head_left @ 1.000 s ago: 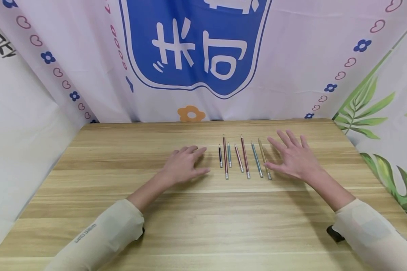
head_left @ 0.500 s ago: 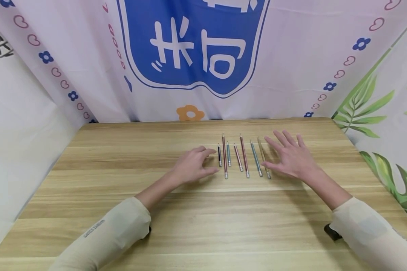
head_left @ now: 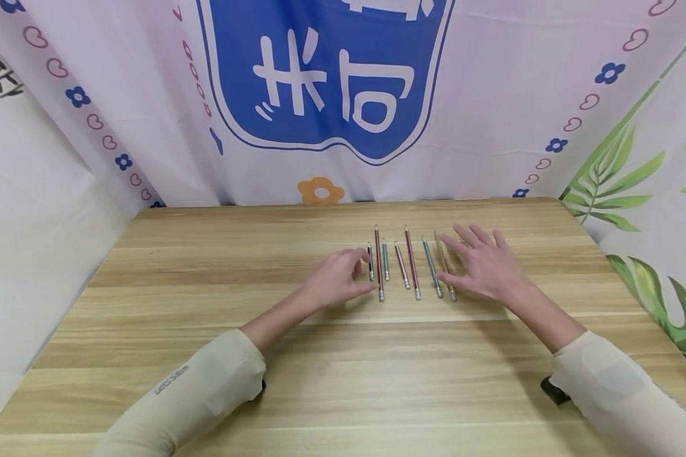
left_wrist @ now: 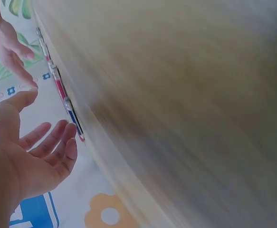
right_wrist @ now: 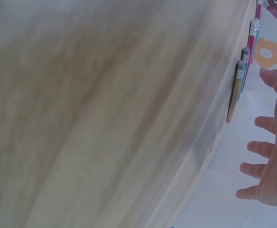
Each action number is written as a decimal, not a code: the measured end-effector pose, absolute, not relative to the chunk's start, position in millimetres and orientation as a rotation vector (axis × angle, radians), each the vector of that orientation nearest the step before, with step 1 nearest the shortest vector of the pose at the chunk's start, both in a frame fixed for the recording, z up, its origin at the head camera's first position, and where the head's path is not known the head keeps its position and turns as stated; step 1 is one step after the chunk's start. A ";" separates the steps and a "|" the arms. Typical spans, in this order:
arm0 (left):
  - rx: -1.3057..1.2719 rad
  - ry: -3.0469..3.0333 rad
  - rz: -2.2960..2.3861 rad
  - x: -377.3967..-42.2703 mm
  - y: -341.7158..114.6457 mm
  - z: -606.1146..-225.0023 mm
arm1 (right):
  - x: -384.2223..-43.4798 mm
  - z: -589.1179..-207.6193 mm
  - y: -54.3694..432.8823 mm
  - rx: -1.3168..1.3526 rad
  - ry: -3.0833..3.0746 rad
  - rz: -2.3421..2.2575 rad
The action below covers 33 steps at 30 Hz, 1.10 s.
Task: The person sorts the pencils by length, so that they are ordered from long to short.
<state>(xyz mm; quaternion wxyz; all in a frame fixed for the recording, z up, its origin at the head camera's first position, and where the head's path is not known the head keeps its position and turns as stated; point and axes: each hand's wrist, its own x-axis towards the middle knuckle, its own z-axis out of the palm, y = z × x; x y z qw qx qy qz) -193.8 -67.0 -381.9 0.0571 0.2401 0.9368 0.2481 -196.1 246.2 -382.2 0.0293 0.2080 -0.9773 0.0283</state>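
Note:
Several pencils with eraser ends lie side by side on the wooden table (head_left: 343, 368), erasers toward the person. At the row's left end is a short dark blue pencil (head_left: 371, 270), beside a long red pencil (head_left: 379, 266). My left hand (head_left: 337, 279) is right beside the dark blue one, fingers loosely bent, thumb apart, gripping nothing; touch cannot be told. A yellow pencil (head_left: 451, 289) ends the row on the right, partly covered by my right hand (head_left: 488, 266). That hand is spread, holding nothing. In the right wrist view the yellow pencil (right_wrist: 235, 92) lies apart from the fingers.
Between the outer pencils lie a short teal pencil (head_left: 385, 260), a short red pencil (head_left: 402, 265), another long red pencil (head_left: 412, 263) and a longer teal pencil (head_left: 432, 266). A printed curtain (head_left: 491, 95) hangs behind the table's back edge.
My left hand has moved right, up to the dark blue pencil. My right hand has shifted slightly left over the yellow pencil. The pencils keep their places on the table.

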 end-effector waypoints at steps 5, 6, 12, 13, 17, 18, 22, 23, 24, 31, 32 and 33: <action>0.699 2.791 0.808 -193.5 -61.1 -382.4 | -197.1 -383.7 243.7 0.665 -2.991 0.098; 0.692 2.781 0.816 -193.4 -60.0 -382.8 | -197.4 -384.2 243.3 0.669 -2.988 0.101; 0.662 2.758 0.850 -192.0 -53.0 -384.7 | -198.4 -385.5 242.1 0.680 -2.965 0.096; 0.659 2.761 0.849 -191.7 -51.8 -385.0 | -198.3 -385.4 241.9 0.682 -2.959 0.093; 0.645 2.770 0.861 -191.1 -47.0 -386.4 | -198.2 -384.8 241.5 0.685 -2.947 0.091; 0.642 2.773 0.863 -191.1 -45.9 -386.8 | -197.9 -384.5 241.1 0.686 -2.947 0.092; 0.638 2.775 0.863 -191.1 -41.5 -388.1 | -197.6 -383.6 240.4 0.687 -2.948 0.095; 0.635 2.774 0.861 -191.1 -40.3 -388.2 | -197.5 -383.1 240.0 0.686 -2.947 0.094; 0.631 2.775 0.855 -190.9 -39.2 -388.3 | -197.5 -382.8 239.6 0.686 -2.946 0.093; 0.579 2.798 0.837 -189.4 -32.2 -389.6 | -198.6 -381.1 237.5 0.681 -2.950 0.076; 0.576 2.801 0.841 -189.7 -31.4 -389.9 | -198.8 -381.1 237.1 0.683 -2.947 0.075; 0.573 2.801 0.848 -190.0 -30.6 -390.4 | -198.9 -380.8 236.9 0.684 -2.945 0.074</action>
